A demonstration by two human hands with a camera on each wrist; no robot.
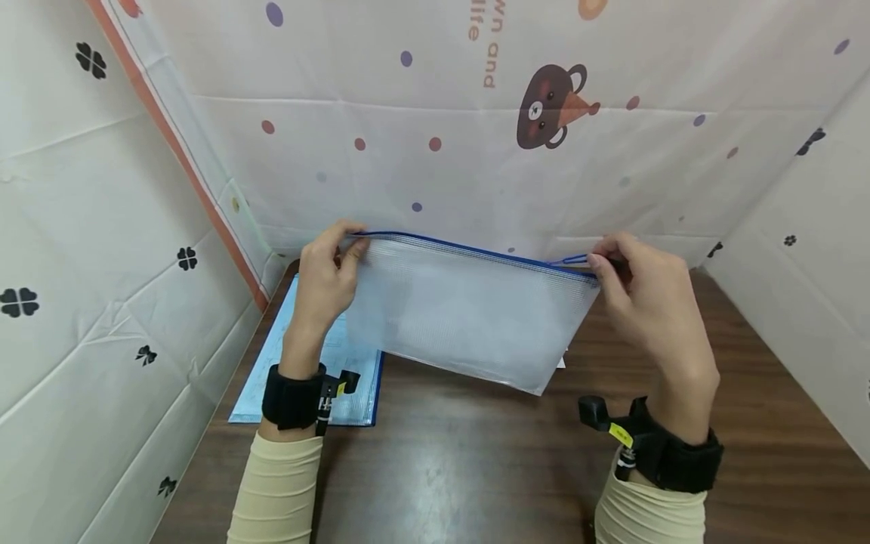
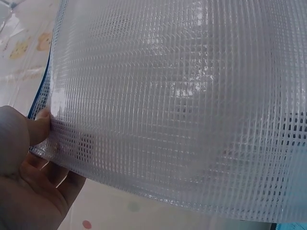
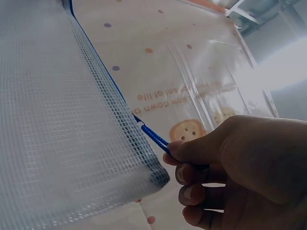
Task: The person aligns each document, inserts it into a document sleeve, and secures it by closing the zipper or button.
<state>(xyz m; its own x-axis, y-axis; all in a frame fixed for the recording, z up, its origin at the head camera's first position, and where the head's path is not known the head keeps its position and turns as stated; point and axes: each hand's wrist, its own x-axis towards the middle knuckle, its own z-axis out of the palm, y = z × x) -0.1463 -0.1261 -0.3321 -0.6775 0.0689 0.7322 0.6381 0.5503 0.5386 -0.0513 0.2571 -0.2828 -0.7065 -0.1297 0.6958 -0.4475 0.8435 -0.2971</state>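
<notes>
A translucent mesh zipper pouch (image 1: 469, 310) with a blue zipper along its top edge hangs in the air between both hands. My left hand (image 1: 329, 272) pinches its upper left corner between thumb and fingers; in the left wrist view the thumb lies over the mesh (image 2: 168, 105). With thumb and forefinger, my right hand (image 1: 646, 295) pinches the blue cord pull (image 3: 156, 138) of the zipper, near the pouch's right end. The zipper slider sits close to that right end. Whether anything lies inside the pouch, I cannot tell.
On the brown wooden table (image 1: 435, 468), a light-blue zipper pouch (image 1: 347, 393) with a dark blue edge lies at the left, partly behind my left arm. A small white corner (image 1: 562, 363) shows behind the held pouch. Patterned cloth walls (image 1: 408, 174) stand at the back and sides.
</notes>
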